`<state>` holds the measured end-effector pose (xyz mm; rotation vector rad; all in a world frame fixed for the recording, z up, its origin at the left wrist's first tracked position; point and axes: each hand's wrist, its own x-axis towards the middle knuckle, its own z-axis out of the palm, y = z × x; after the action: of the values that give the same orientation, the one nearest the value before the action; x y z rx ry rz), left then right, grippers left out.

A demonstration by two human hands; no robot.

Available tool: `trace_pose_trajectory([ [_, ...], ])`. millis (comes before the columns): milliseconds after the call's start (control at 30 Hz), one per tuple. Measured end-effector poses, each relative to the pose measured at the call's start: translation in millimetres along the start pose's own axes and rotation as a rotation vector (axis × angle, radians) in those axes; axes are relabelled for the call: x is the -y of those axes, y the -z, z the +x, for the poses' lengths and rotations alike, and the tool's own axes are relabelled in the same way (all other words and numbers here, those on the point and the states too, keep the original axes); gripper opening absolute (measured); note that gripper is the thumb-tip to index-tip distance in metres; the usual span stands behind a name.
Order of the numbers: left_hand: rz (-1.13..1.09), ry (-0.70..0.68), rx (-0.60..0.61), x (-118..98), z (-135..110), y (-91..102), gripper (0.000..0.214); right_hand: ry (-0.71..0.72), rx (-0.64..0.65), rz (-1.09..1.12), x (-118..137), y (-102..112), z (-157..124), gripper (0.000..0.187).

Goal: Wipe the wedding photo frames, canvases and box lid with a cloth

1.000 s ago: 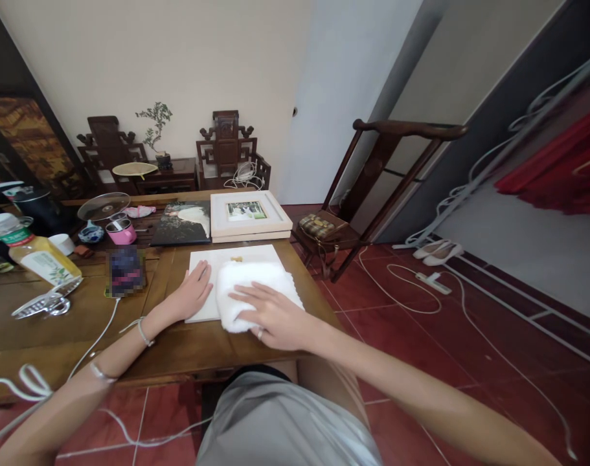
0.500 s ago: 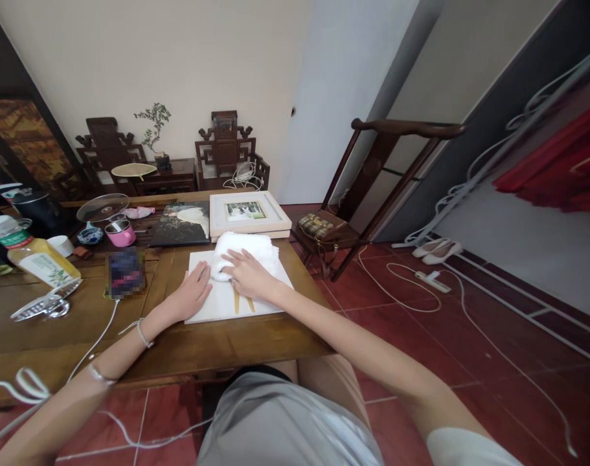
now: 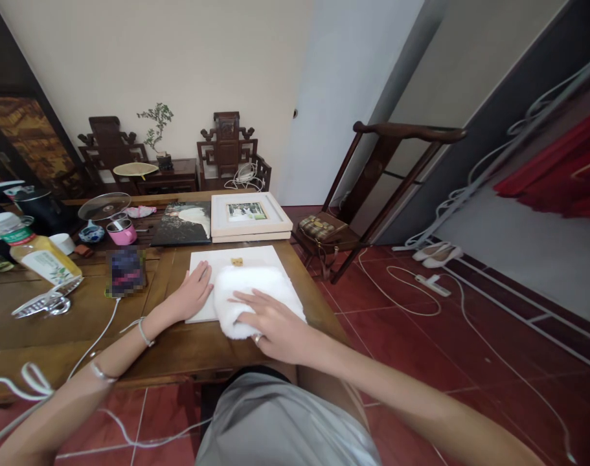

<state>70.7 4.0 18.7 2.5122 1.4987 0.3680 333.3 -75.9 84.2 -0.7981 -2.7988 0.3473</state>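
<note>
A white flat panel, the back of a frame with a small gold hanger near its far edge, lies on the wooden table in front of me. My left hand rests flat on the panel's left edge, fingers spread. My right hand presses a folded white towel down on the near part of the panel, fingers stretched out over the cloth.
Behind the panel lie a white framed photo and a dark picture. A pink pot, a yellow bottle, a phone and cables sit at left. A dark wooden chair stands at right on red tiles.
My right hand slid the towel away to the panel's far edge, then drew it back toward me to the near edge. The left hand stayed in place.
</note>
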Motion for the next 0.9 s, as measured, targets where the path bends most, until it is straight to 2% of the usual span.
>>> trace_pose_trajectory([
  [167, -0.016, 0.007, -0.006, 1.7, -0.5, -2.7, 0.057, -0.105, -0.116, -0.002, -38.5, -3.9, 20.6, 0.054],
  [300, -0.046, 0.018, -0.006, -0.4, -0.1, -1.6, 0.059, -0.149, -0.115, -0.069, -69.2, -1.5, 50.5, 0.053],
  [400, -0.158, 0.085, -0.037, -2.6, 3.2, 2.3, 0.06, -0.165, -0.112, -0.13, -79.3, -1.0, 73.8, 0.051],
  [533, -0.408, 0.264, -0.224, -3.1, 10.1, 10.5, 0.06, -0.113, -0.079, -0.19, -69.9, -5.7, 95.9, 0.05],
  [633, -0.556, 0.343, -0.357, -2.0, 12.9, 15.0, 0.057, 0.003, -0.045, -0.175, -51.9, -8.0, 99.7, 0.049],
  [767, -0.608, 0.372, -0.434, -2.3, 12.7, 16.0, 0.057, 0.193, 0.025, -0.078, -25.3, -0.3, 81.2, 0.049],
  [900, -0.527, 0.348, -0.406, -7.0, 11.4, 13.8, 0.062, 0.304, 0.137, -0.01, -7.2, 17.5, 44.0, 0.048],
])
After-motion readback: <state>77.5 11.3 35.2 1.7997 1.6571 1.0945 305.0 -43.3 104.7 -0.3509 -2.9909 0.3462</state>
